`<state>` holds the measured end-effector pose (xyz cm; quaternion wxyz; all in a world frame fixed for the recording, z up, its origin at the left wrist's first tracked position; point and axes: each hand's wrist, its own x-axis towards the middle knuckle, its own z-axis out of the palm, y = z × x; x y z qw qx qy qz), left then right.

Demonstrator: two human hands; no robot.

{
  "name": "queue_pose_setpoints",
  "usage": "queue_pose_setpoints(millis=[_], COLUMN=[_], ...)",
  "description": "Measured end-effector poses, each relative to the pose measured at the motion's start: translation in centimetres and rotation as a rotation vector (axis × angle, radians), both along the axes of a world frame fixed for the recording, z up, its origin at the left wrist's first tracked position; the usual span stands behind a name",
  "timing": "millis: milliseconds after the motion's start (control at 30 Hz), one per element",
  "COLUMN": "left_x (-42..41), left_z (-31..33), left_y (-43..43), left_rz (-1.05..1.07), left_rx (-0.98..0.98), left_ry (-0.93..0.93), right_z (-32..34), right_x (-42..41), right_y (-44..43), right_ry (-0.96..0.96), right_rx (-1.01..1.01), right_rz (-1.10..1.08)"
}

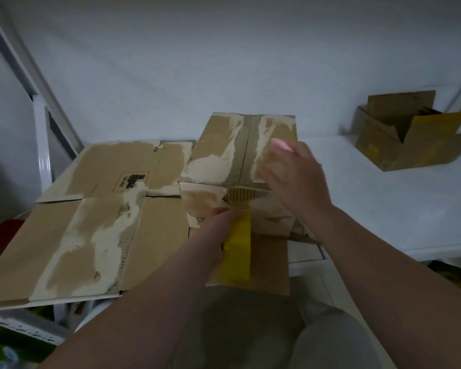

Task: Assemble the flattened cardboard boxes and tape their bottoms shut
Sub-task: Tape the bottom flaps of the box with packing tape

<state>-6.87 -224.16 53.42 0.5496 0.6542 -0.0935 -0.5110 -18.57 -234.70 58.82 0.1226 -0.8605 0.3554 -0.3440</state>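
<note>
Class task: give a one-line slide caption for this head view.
Right hand rests on the box while the left hand holds tape at its near edge, flattened boxes beside.

1 head-worn view — looks forward and down, close over the box (240,153), perhaps motion-blurred.

A plain packing or storage corner is suggested; home or workplace cannot be told. A bare white wall (224,62) is seen at 12 o'clock, a white metal frame (39,83) at 10 o'clock, a white table (370,198) at 3 o'clock. Worn flattened cardboard (91,222) is spread at 9 o'clock; an open box (399,147) is set at 2 o'clock.
</note>
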Motion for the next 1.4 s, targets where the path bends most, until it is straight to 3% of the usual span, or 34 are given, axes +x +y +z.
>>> queue_pose_setpoints(millis=[100,200,433,600,833,1033,1133,1200,1300,1400], left_x=[0.2,0.4,1.4,1.9,2.0,1.9,1.8,1.9,1.9,1.9], left_z=[0.0,-0.2,-2.0,-1.0,0.0,-0.3,-0.7,-0.7,-0.8,-0.8], left_y=[0.5,1.4,2.8,1.5,0.7,1.1,1.3,1.4,1.3,1.3], left_rz=[-0.031,-0.147,-0.275,-0.261,-0.279,-0.207,-0.191,-0.185,-0.184,-0.184], left_rx=[-0.024,-0.09,-0.17,-0.049,0.163,0.138,0.111,0.099,0.095,0.094], left_ry=[0.011,0.053,0.013,-0.041,0.055,0.114,0.139,0.138,0.132,0.126], right_z=[-0.8,-2.2,-3.7,-4.0,-3.7,-3.5,-3.0,-2.4,-1.2,-0.9], right_x=[2.3,3.7,4.4,4.5,4.8,4.9,4.6,4.2,3.2,2.0], right_y=[1.3,1.1,0.2,0.2,0.8,0.9,0.3,0.2,1.0,2.8], right_ry=[0.342,0.513,0.543,0.566,0.611,0.599,0.49,0.233,-0.064,-0.107], right_rx=[-0.031,-0.138,-0.248,-0.276,-0.24,-0.217,-0.097,-0.027,-0.121,-0.025], right_rz=[0.136,0.089,0.011,0.0,-0.029,-0.037,0.025,0.085,0.175,0.293])
